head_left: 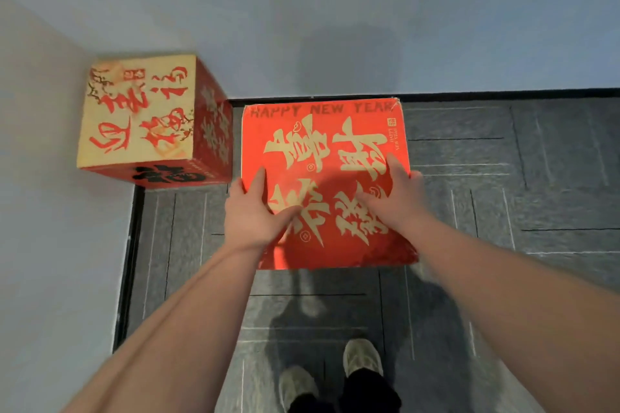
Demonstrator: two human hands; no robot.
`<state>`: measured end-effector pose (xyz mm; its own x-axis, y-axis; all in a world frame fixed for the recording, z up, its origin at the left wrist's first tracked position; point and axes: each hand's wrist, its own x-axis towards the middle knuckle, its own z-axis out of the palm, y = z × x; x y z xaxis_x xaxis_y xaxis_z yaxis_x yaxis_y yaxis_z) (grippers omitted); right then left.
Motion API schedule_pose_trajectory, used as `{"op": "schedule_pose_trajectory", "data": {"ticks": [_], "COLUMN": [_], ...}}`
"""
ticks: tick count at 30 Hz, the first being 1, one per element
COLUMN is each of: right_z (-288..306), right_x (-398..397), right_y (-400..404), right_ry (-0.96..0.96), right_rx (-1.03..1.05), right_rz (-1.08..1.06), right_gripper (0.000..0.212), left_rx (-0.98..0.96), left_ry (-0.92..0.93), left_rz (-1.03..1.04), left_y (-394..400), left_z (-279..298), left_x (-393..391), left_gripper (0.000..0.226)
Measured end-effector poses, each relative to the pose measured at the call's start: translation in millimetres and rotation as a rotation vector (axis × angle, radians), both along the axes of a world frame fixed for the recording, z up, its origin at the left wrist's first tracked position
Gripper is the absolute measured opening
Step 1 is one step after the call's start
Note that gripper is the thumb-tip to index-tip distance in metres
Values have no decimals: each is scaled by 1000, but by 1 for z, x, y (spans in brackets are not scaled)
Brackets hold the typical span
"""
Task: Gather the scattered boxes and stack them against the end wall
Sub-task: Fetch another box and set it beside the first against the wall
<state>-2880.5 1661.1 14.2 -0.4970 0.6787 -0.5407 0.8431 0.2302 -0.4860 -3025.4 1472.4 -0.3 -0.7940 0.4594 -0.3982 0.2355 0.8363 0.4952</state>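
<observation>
A red box (335, 245) with gold characters and "HAPPY NEW YEAR" on its top sits right in front of me, its far edge at the end wall (335, 27). My left hand (250, 214) holds its left edge, thumb lying across the top and outer fingers over the side. My right hand (401, 198) grips the right edge the same way. To the left, a taller box (137, 111) with a cream top and red sides stands in the corner, close beside the red box.
A side wall (50, 211) runs along the left. The floor is grey patterned carpet (520, 194) with a black skirting strip (129, 261) along the walls. My feet (335, 375) stand just behind the red box.
</observation>
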Motion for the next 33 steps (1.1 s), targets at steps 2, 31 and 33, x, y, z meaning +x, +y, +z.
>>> {"op": "schedule_pose_trajectory", "data": {"ticks": [2,31,33], "right_z": [-4,-151,-151], "right_x": [-27,-221,-223], "right_y": [21,102,101], "right_ry": [-29,-100,-104], "right_rx": [1,12,9], "right_rz": [-22,-37,-35], "right_gripper": [92,92,91], "left_rx": [3,-117,-123], "left_ry": [-23,-66,-61], "left_rz": [1,36,30], "left_y": [26,113,111], "left_z": [-7,-136,-136], "left_x": [-31,-223,-224], "left_gripper": [98,98,99]}}
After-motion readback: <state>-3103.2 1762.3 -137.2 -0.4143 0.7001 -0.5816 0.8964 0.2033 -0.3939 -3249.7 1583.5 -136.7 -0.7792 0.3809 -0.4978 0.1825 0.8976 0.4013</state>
